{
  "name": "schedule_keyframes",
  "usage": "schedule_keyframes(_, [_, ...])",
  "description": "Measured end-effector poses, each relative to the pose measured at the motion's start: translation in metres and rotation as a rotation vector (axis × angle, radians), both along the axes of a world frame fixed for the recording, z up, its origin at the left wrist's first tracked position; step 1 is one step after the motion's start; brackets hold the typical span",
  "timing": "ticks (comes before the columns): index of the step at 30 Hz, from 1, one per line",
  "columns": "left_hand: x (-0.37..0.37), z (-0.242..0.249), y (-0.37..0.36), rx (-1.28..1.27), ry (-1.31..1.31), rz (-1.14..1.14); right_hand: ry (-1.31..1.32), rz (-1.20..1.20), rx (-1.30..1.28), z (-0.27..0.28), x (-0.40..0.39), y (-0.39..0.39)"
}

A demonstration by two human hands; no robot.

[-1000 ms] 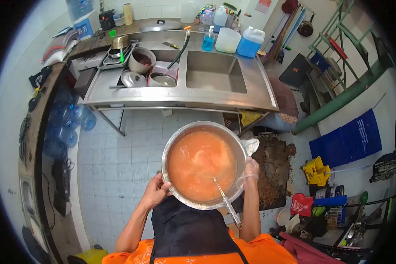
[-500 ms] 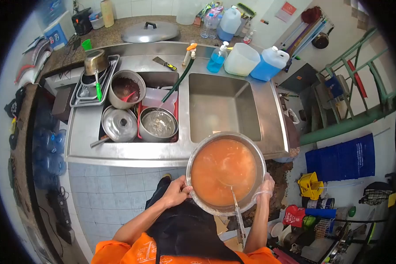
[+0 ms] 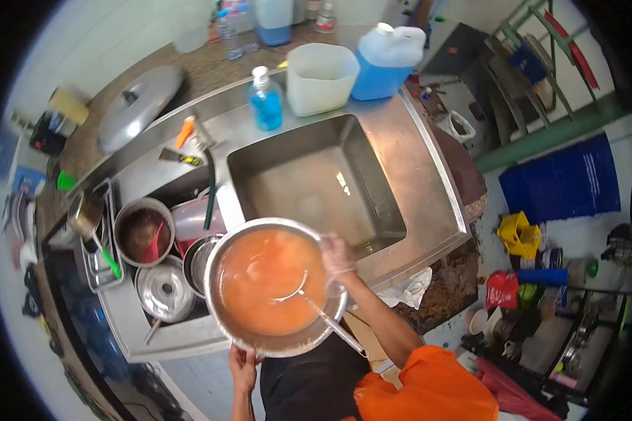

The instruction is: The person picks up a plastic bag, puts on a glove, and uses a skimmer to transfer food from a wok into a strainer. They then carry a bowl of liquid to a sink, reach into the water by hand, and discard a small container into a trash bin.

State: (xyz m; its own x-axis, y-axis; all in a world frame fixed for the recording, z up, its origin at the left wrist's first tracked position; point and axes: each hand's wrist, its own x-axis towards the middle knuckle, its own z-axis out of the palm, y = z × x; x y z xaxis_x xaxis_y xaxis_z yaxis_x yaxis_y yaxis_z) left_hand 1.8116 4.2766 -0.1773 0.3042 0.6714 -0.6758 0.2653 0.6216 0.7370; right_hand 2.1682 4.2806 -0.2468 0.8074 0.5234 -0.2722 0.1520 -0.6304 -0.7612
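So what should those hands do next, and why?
Probably ease the big pot, held level, over the large sink basin just beyond it: the left hand and right hand both hold it, the orange liquid could slop, and a ladle leans unheld over its rim.

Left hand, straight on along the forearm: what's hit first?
The pot. The left hand holds its near rim, so it would likely press that at once; depth is unclear, so it might slip underneath.

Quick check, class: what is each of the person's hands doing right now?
Left hand: closed on the large pot, at its near edge.
Right hand: closed on the same pot, right side.
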Motion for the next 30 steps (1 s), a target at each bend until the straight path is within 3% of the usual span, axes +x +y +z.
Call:
schedule_keyframes(7, [0.019,0.008,-0.019,-0.01,0.074,0.181,0.149,0.254,0.06,0.014,-0.001,0.063])
schedule_keyframes(16, [0.021,0.013,-0.024,-0.093,0.125,0.238,0.4,0.435,0.194,0.013,0.018,0.072])
schedule_keyframes(17, [0.022,0.016,-0.022,-0.12,0.136,0.243,0.404,0.439,0.193,0.008,0.022,0.07])
schedule_keyframes(19, [0.035,0.032,-0.011,-0.148,0.147,0.223,0.714,0.416,0.289,-0.011,0.025,0.058])
schedule_keyframes(22, [0.044,0.038,-0.003,-0.195,0.166,0.198,0.843,0.315,0.342,-0.03,0.038,0.03])
schedule_keyframes(23, [0.042,0.038,0.001,-0.213,0.175,0.189,0.744,0.372,0.224,0.014,0.052,0.03])
schedule_keyframes(26, [0.02,0.021,-0.001,-0.188,0.175,0.178,0.891,0.274,0.293,0.024,0.043,0.0])
schedule_keyframes(28, [0.011,0.013,-0.003,-0.206,0.197,0.181,0.811,0.328,0.22,0.016,0.024,-0.012])
schedule_keyframes(30, [0.012,0.013,-0.006,-0.217,0.214,0.179,0.25,0.414,0.185,0.019,0.004,-0.013])
